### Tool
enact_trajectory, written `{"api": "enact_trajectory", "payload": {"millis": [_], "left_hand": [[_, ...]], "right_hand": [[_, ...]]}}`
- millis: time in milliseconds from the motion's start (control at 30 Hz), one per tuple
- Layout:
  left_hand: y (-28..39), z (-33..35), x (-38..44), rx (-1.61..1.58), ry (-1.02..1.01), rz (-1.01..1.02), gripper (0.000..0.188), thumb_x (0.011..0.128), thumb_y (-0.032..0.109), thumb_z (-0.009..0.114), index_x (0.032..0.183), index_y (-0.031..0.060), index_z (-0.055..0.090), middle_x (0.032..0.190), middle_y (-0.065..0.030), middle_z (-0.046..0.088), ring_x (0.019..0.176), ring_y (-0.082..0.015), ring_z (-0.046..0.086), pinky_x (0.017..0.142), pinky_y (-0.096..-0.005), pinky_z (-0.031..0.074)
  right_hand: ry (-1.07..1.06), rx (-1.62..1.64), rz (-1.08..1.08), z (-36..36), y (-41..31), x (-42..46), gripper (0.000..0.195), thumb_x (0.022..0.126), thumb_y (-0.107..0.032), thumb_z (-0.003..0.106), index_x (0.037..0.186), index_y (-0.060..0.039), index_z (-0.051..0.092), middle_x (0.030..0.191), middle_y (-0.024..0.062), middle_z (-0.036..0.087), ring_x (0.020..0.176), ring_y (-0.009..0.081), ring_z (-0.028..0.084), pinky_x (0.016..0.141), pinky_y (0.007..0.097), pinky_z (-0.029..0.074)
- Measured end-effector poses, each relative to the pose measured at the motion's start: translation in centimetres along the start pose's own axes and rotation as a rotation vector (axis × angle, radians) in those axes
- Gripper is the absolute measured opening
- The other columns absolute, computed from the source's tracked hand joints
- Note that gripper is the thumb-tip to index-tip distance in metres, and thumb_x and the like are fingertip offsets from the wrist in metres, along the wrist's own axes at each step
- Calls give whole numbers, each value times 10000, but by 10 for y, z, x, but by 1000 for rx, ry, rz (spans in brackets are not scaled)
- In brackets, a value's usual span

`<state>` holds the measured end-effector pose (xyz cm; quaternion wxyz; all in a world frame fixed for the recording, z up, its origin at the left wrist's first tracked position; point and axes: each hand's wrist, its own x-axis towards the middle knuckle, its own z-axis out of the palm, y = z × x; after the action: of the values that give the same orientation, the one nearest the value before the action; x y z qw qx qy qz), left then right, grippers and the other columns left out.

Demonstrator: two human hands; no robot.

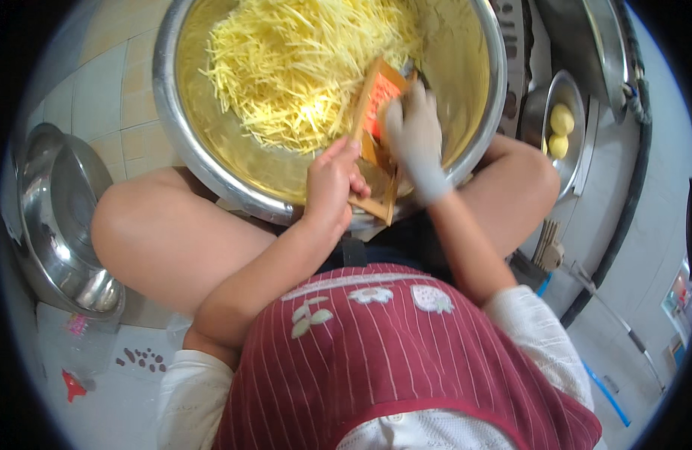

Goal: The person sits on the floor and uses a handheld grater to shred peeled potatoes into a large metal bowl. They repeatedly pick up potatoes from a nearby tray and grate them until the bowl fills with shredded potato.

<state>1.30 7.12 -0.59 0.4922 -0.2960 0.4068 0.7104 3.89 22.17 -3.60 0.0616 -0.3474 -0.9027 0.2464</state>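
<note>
A wooden-framed grater [368, 107] with an orange panel leans slantwise in a large stainless steel basin [174, 112], its lower end at the near rim. My bare left hand [336, 177] is closed round the left rail of its frame. Over the grater's face lies my right hand [414, 132], in a pale glove and somewhat blurred; whatever is under its palm is hidden. A big heap of pale yellow shreds, which look like potato [301, 73], fills the far and left part of the basin and touches the grater.
Two peeled potatoes [561, 119] lie in a smaller steel bowl [577, 163] on the right. Other steel basins [53, 225] stand at the left. A dark hose [619, 236] runs along the right, near a blue strip [608, 396]. My bent knees flank the large basin.
</note>
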Motion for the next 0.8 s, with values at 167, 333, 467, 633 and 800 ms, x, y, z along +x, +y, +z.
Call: {"api": "enact_trajectory", "payload": {"millis": [167,333,467,633,800], "left_hand": [[7,5,6,-27,8,-66,346,954,198,566,1258,43,511,550,62,329,496,-65,366,525,-260,383],[5,3,4,-27,21,-54,475,949,204,573,1351,-3,430,558,45,342,490,-79,376,506,-278,401],[2,3,6,-47,-1,-39,534,945,201,580,1394,-22,396,563,39,358,484,-83,378,496,-279,408],[7,1,6,-35,30,-94,533,954,211,565,1403,-6,377,555,50,316,500,-76,357,525,-277,388],[4,2,3,-43,17,-55,523,959,204,553,1402,-10,378,557,51,316,496,-68,350,526,-272,388]], "right_hand": [[39,-187,166,29,26,82,307,887,-251,505,1090,-21,520,1071,289,554,951,460,588,836,513,489],[-59,-39,-14,-2,-1,-14,274,885,-269,532,1038,-42,517,1049,247,570,939,427,598,809,511,492],[-22,-280,189,28,19,90,335,910,-324,484,1049,-28,554,1055,252,609,986,422,598,839,496,487],[-174,-121,55,2,1,11,264,900,-291,523,992,-44,531,1041,212,591,909,411,613,820,499,487],[-13,-201,173,31,11,73,307,884,-294,530,1031,-25,509,1045,225,602,938,403,622,834,488,489]]}}
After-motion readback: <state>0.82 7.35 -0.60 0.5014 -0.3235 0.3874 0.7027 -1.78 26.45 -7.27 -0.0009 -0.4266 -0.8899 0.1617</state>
